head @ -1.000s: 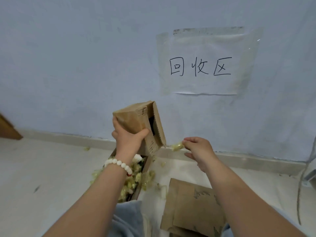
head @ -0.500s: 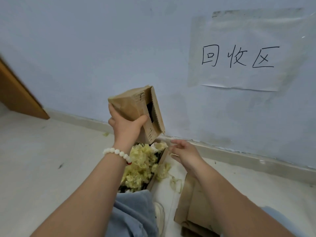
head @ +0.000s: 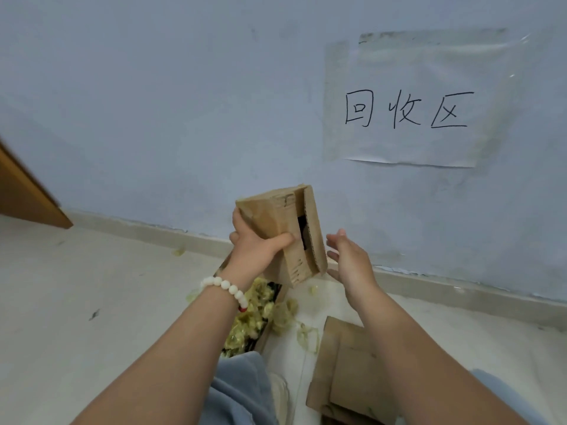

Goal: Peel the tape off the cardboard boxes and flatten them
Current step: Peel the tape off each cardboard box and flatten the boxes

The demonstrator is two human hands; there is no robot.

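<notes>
Left hand (head: 260, 250), white bead bracelet (head: 227, 289) at the wrist: grips a small brown cardboard box (head: 273, 216), thumb across the near face, fingers behind.

Right hand (head: 349, 265): flat and empty, just right of the box, palm turned toward its loose flap, not touching.

Box: raised off the floor, upright with a slight tilt, one side flap sprung, dark gap showing. No tape visible on it, though the far faces are hidden.

Directly below the box: heap of crumpled yellowish tape scraps (head: 251, 320).

Below and right of the box: stack of flattened brown cardboard sheets (head: 346, 363) on the floor.

Judging by that: several boxes done. This one seemingly stripped, flattening left.
</notes>
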